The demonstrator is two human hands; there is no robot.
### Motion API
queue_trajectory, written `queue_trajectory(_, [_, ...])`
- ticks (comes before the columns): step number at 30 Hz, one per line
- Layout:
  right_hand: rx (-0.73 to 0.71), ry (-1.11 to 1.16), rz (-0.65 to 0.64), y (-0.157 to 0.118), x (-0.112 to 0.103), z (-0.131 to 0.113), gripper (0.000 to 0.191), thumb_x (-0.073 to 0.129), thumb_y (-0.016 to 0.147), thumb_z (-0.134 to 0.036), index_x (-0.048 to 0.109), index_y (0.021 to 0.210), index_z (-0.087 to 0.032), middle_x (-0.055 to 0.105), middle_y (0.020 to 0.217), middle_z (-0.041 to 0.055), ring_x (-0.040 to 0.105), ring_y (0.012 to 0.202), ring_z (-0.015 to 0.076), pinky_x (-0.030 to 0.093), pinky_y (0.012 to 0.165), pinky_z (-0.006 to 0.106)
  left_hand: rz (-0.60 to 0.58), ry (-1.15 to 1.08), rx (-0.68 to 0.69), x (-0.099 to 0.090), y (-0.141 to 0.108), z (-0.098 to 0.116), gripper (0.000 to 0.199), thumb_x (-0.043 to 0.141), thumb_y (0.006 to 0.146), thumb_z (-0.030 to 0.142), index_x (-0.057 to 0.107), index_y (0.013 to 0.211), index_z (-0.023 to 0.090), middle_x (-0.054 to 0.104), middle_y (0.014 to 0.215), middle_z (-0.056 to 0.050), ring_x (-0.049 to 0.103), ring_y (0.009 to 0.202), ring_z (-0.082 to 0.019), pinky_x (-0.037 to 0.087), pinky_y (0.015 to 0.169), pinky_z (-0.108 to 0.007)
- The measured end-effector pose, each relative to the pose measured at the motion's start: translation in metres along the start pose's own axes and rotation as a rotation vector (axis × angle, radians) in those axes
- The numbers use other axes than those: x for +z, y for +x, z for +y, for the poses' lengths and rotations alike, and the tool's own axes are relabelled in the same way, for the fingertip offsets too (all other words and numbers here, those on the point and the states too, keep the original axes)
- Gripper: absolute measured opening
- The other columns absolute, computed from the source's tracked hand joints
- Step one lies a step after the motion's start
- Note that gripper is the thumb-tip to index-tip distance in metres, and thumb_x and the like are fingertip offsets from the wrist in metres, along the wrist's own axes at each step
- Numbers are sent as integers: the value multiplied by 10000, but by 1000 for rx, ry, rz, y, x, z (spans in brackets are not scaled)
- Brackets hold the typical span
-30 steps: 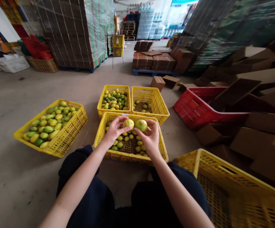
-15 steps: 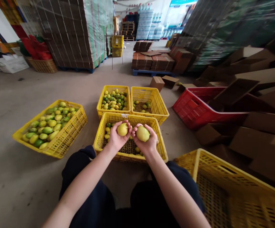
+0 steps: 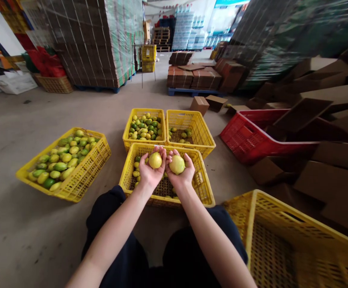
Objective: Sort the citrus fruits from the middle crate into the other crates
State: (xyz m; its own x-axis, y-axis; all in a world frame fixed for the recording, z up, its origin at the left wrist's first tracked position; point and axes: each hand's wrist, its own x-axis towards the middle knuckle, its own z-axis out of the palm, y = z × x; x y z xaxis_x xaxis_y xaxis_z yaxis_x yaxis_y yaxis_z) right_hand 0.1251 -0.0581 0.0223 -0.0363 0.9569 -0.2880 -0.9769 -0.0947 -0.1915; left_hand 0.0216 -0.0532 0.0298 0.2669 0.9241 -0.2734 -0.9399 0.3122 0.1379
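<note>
- The grey floor (image 3: pixel 8 136) carries everything.
- Two wrapped stacks stand far back: left stack (image 3: pixel 80 44) upright on blue pallets, right stack (image 3: pixel 270 36) behind a heap of open boxes (image 3: pixel 320 160).
- The red crate (image 3: pixel 242 138) sits against that heap, a box flap leaning over its rim.
- The near crate (image 3: pixel 282 210), yellow, is cut off by the view, beside the person's right knee.
- The front crate (image 3: pixel 205 180), yellow, stands just before the knees; fruit shows along its left edge and near its front edge, much of the rest hidden by hands and arms.
- The left crate (image 3: pixel 86 176) stands apart, tilted in view, piled with green and yellow fruit.
- Past the front crate's back edge stand two more: back-left crate (image 3: pixel 143 143), well filled, and back-right crate (image 3: pixel 202 128), with a few fruits toward its left edge.
- The left hand (image 3: pixel 148 176) and right hand (image 3: pixel 185 178), palms up, are side by side over the front crate, each grip cupped loosely round one fruit.
- The bigger fruit (image 3: pixel 177 164), yellow-green, lies in the right palm.
- The smaller fruit (image 3: pixel 155 160), yellower, lies in the left.
</note>
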Motion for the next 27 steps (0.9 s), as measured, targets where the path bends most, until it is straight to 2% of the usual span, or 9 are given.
queue_trajectory(7, [-63, -52, 65, 11, -10, -8, 255, 415, 754, -218, 560, 949, -143, 649, 844, 101, 639, 812, 205, 595, 666, 356, 50, 88, -6, 2, 3, 3, 243, 409, 786, 134, 620, 906, 123, 678, 940, -120, 614, 1067, -221, 567, 839, -328])
queue_trajectory(11, [-55, -92, -11, 7, -6, -12, 171, 479, 816, -257, 571, 902, -142, 647, 846, 95, 630, 787, 178, 571, 595, 271, -12, 124, -6, 7, 2, 6, 183, 446, 870, 196, 615, 897, 131, 660, 947, -97, 628, 1004, -182, 558, 789, -262])
queue_trajectory(14, [-82, -131, -53, 0, -3, -12, 91, 558, 796, -242, 583, 814, -157, 636, 758, 46, 589, 657, 128, 493, 472, 187, -44, 159, -18, 8, -2, 7, 169, 515, 882, 283, 630, 901, 160, 642, 867, -38, 630, 812, -105, 517, 668, -178])
queue_trajectory(17, [-108, -147, -67, -5, -1, -9, 17, 595, 761, -157, 583, 770, -165, 618, 716, 10, 566, 623, 97, 474, 480, 160, -82, 170, -31, 7, -4, 8, 146, 544, 864, 285, 643, 904, 185, 615, 779, 1, 579, 653, -64, 471, 588, -163])
queue_trajectory(20, [-102, -155, -44, -7, -2, -7, 63, 620, 776, -227, 594, 779, -170, 633, 748, 18, 597, 673, 111, 528, 578, 201, -81, 111, -13, 4, -4, 9, 121, 529, 855, 212, 647, 851, 186, 621, 750, 11, 596, 686, -70, 507, 705, -201])
queue_trajectory(23, [-131, -139, -11, -8, -3, -5, 185, 606, 790, -347, 615, 793, -162, 666, 791, 44, 631, 721, 144, 558, 644, 258, 30, 75, 13, 1, -1, 9, 190, 505, 868, 260, 642, 767, 174, 660, 777, -11, 632, 775, -105, 525, 821, -275])
queue_trajectory(27, [-188, -180, -33, -9, -3, -4, 146, 606, 760, -310, 643, 796, -174, 702, 813, 24, 657, 750, 155, 565, 687, 285, 97, 67, 21, -1, 1, 6, 247, 483, 871, 312, 653, 756, 174, 702, 874, -37, 653, 862, -146, 532, 835, -307])
